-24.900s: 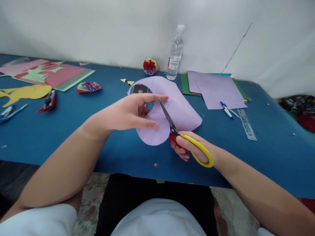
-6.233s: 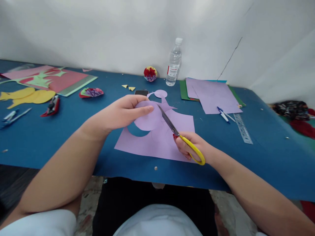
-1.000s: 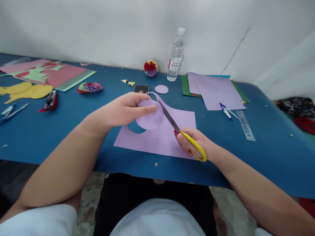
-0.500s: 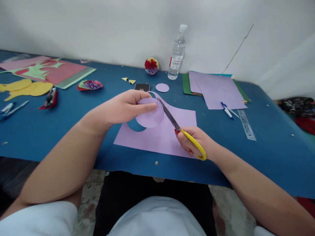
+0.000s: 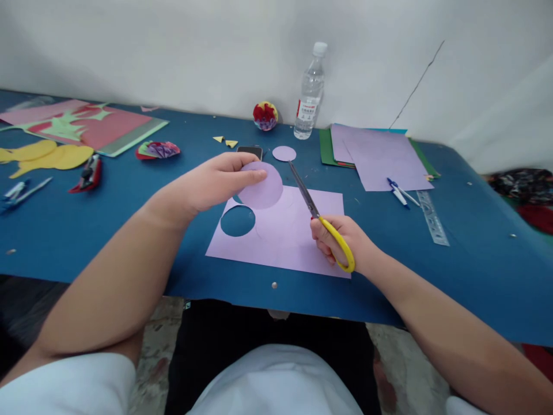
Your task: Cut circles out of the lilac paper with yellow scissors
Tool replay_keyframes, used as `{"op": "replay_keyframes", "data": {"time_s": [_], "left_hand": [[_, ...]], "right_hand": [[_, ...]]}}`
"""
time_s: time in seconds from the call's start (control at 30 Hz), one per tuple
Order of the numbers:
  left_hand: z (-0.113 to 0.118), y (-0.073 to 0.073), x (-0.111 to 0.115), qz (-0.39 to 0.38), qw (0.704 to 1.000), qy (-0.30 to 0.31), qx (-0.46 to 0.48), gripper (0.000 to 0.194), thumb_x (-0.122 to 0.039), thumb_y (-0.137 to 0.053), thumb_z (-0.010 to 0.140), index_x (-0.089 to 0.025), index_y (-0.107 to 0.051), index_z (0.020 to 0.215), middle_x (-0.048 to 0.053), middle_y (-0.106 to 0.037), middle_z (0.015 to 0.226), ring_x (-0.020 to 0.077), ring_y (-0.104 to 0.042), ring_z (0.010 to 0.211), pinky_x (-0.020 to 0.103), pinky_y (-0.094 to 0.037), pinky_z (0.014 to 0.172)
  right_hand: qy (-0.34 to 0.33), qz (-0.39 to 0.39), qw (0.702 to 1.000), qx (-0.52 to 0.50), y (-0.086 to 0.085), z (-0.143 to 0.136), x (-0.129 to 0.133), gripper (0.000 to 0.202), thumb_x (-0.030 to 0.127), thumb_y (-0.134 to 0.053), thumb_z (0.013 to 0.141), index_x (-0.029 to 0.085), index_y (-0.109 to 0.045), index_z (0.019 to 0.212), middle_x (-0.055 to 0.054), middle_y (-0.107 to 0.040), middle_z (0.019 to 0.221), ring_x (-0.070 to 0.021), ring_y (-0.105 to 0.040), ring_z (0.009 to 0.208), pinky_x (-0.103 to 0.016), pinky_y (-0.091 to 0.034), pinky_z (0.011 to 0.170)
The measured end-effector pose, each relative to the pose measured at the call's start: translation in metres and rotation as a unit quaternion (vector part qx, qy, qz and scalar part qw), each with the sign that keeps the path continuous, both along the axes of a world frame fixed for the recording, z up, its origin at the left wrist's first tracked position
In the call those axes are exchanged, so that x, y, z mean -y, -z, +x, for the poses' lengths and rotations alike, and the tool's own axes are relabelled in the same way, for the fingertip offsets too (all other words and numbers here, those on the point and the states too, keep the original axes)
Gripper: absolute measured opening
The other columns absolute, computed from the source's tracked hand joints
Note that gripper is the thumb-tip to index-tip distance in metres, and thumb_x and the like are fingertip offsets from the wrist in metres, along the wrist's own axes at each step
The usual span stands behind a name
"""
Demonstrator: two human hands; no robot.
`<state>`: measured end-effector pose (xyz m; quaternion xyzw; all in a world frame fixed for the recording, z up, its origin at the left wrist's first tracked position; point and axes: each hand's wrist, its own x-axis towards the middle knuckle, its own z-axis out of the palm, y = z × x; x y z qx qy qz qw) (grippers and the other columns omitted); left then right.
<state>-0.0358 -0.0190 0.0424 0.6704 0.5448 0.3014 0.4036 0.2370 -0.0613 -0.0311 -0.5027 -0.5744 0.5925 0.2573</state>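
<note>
We find a blue-topped table (image 5: 466, 276) set against a pale wall (image 5: 173, 52), which bears a dark crack (image 5: 417, 86) at right. Patchy grey floor (image 5: 166, 337) shows below the near edge. Our left hand (image 5: 218, 180) pinches a purple disc (image 5: 263, 193) between thumb and fingers, above the left part of a purple sheet (image 5: 298, 242) lying on the table with a round hole in it. Our right hand (image 5: 337, 239) grips the scissors (image 5: 306, 193) by the handles; the blades lie together, pointing away from us, their tip near a smaller disc (image 5: 284, 153). Along the wall we note an upright bottle (image 5: 307, 104) and a multicoloured paper ball (image 5: 265, 116). To the right we record stacked paper (image 5: 384, 161), pens (image 5: 398, 195) and a clear ruler (image 5: 433, 222); to the left, yellow cut-outs (image 5: 60, 158) and pink and green sheets (image 5: 121, 129)
</note>
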Motion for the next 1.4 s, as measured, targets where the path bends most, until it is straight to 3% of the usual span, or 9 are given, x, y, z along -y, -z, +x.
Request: {"op": "replay_keyframes", "data": {"time_s": [0.13,0.27,0.5,0.77,0.9,0.97,1.13,1.27,1.4], "left_hand": [[-0.004,0.016,-0.021,-0.006,0.998,-0.051,0.034,0.008,-0.018,-0.065,0.094,-0.017,-0.072,0.092,0.001,-0.062,0.079,0.0109,-0.055,0.065,0.024,-0.042,0.06],[-0.005,0.037,-0.042,-0.038,0.991,-0.124,0.043,0.008,-0.01,-0.069,0.09,-0.017,-0.068,0.092,-0.001,-0.061,0.068,0.0112,-0.055,0.059,0.024,-0.045,0.058],[-0.003,0.058,-0.055,-0.003,0.986,-0.166,0.02,0.048,-0.005,-0.07,0.086,-0.021,-0.055,0.128,-0.003,-0.068,0.073,0.0155,-0.068,0.066,0.024,-0.051,0.062],[0.012,0.049,-0.084,0.059,0.983,-0.152,-0.085,0.031,-0.008,-0.071,0.086,-0.021,-0.063,0.112,-0.001,-0.072,0.076,0.017,-0.069,0.071,0.025,-0.052,0.065],[0.03,0.04,-0.12,0.063,0.975,-0.131,-0.167,0.023,-0.02,-0.074,0.098,-0.017,-0.07,0.12,0.009,-0.077,0.11,0.0227,-0.075,0.098,0.036,-0.063,0.089],[0.038,0.035,-0.138,0.051,0.97,-0.11,-0.21,0.039,-0.039,-0.071,0.106,-0.018,-0.067,0.138,0.013,-0.069,0.138,0.0271,-0.072,0.117,0.049,-0.064,0.099],[0.048,0.032,-0.168,0.05,0.947,-0.08,-0.308,0.04,-0.04,-0.071,0.106,-0.019,-0.067,0.139,0.013,-0.068,0.141,0.028,-0.071,0.12,0.05,-0.064,0.101],[0.043,0.034,-0.172,0.054,0.928,-0.062,-0.362,0.04,-0.039,-0.072,0.105,-0.019,-0.067,0.139,0.013,-0.068,0.141,0.0284,-0.071,0.121,0.049,-0.064,0.101],[0.033,0.032,-0.155,0.079,0.915,-0.041,-0.393,0.04,-0.04,-0.072,0.105,-0.019,-0.067,0.139,0.013,-0.068,0.141,0.0283,-0.071,0.121,0.049,-0.064,0.101]], "right_hand": [[0.039,0.003,0.999,0.015,0.002,-0.001,-0.003,0.079,0.1,-0.072,0.063,0.023,-0.052,0.068,0.007,-0.046,0.048,-0.0079,-0.041,0.037,-0.023,-0.037,0.034],[0.046,0.0,0.999,0.003,0.003,-0.002,-0.003,0.076,0.096,-0.076,0.064,0.023,-0.053,0.069,0.007,-0.046,0.048,-0.0079,-0.042,0.036,-0.023,-0.037,0.034],[0.023,0.014,0.999,-0.018,0.01,0.002,-0.006,0.07,0.089,-0.078,0.072,0.023,-0.054,0.071,0.007,-0.049,0.049,-0.009,-0.045,0.037,-0.023,-0.039,0.035],[0.027,-0.001,0.999,-0.02,0.019,-0.001,-0.008,0.063,0.083,-0.074,0.081,0.024,-0.054,0.073,0.008,-0.046,0.049,-0.0093,-0.043,0.036,-0.023,-0.039,0.034],[0.035,0.004,0.999,-0.017,0.022,-0.003,-0.011,0.061,0.08,-0.075,0.082,0.024,-0.053,0.073,0.007,-0.047,0.051,-0.0103,-0.045,0.038,-0.023,-0.04,0.035],[0.041,-0.002,0.999,-0.024,0.02,-0.003,-0.012,0.062,0.081,-0.078,0.079,0.024,-0.053,0.073,0.007,-0.047,0.05,-0.0109,-0.046,0.038,-0.024,-0.04,0.035],[0.038,-0.013,0.998,-0.038,0.018,-0.004,-0.014,0.064,0.082,-0.08,0.077,0.025,-0.053,0.072,0.006,-0.047,0.051,-0.0114,-0.045,0.038,-0.024,-0.039,0.034],[0.023,-0.007,0.999,-0.044,0.02,-0.002,-0.015,0.062,0.079,-0.081,0.079,0.024,-0.054,0.074,0.006,-0.049,0.052,-0.0115,-0.047,0.039,-0.025,-0.041,0.035],[0.029,-0.006,0.999,-0.031,0.018,-0.002,-0.015,0.063,0.082,-0.081,0.077,0.025,-0.054,0.074,0.006,-0.048,0.052,-0.0115,-0.046,0.038,-0.025,-0.04,0.034]]}}
